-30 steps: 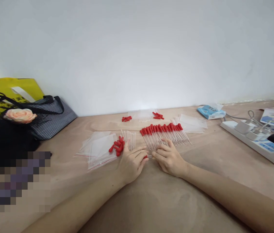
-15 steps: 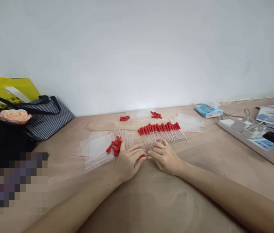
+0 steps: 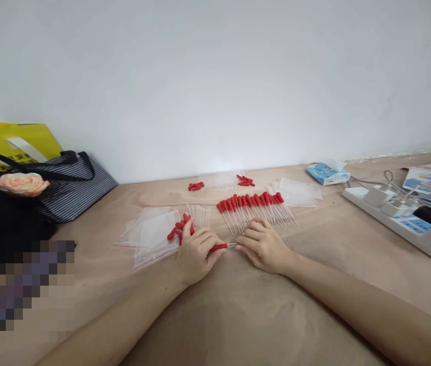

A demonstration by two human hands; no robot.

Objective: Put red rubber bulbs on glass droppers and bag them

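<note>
My left hand (image 3: 199,255) is closed in a pinch on a red rubber dropper bulb (image 3: 219,247). Out of the bulb's right end runs a thin clear dropper tube (image 3: 231,245), whose other end is hidden in my right hand (image 3: 263,246), its fingers closed round it. Beyond my hands lies a slanting row of droppers with red bulbs (image 3: 251,201), tubes pointing toward me. Several loose red bulbs (image 3: 179,226) sit just past my left hand, on the edge of clear zip bags (image 3: 152,236). Bare clear tubes (image 3: 200,216) lie beside them.
Farther back are two small piles of red bulbs (image 3: 196,186) and more tubes on a bag (image 3: 223,182). Flat clear bags (image 3: 295,193) lie right of the row. A tissue pack (image 3: 327,174) and a power strip (image 3: 398,216) are at right, a striped bag (image 3: 74,185) at left.
My hands have drawn slightly apart, the left one shifting left. More of the red bulb and a short length of clear tube now show between them.
</note>
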